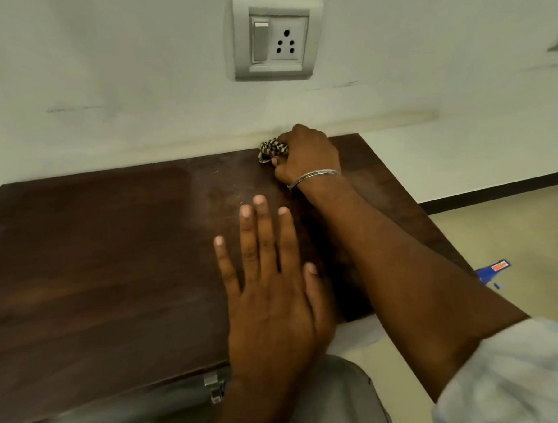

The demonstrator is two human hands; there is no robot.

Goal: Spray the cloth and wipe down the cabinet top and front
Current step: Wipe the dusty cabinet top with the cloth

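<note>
The dark brown wooden cabinet top [95,253] fills most of the view, its back edge against the wall. My right hand [307,155] grips a bunched black-and-tan checked cloth [272,151] and presses it onto the top at the back edge, near the right corner. A metal bangle sits on that wrist. My left hand [269,292] lies flat on the top with fingers straight and spread, close to the front edge. Pale dusty streaks show on the wood between the two hands. The cabinet front is hidden below, except for a metal latch [215,389].
A white wall rises behind the cabinet with a switch and socket plate [275,38] above it. To the right is beige floor with a dark skirting strip [496,190]. A blue object with a red label [494,271] lies on the floor beside the cabinet's right edge.
</note>
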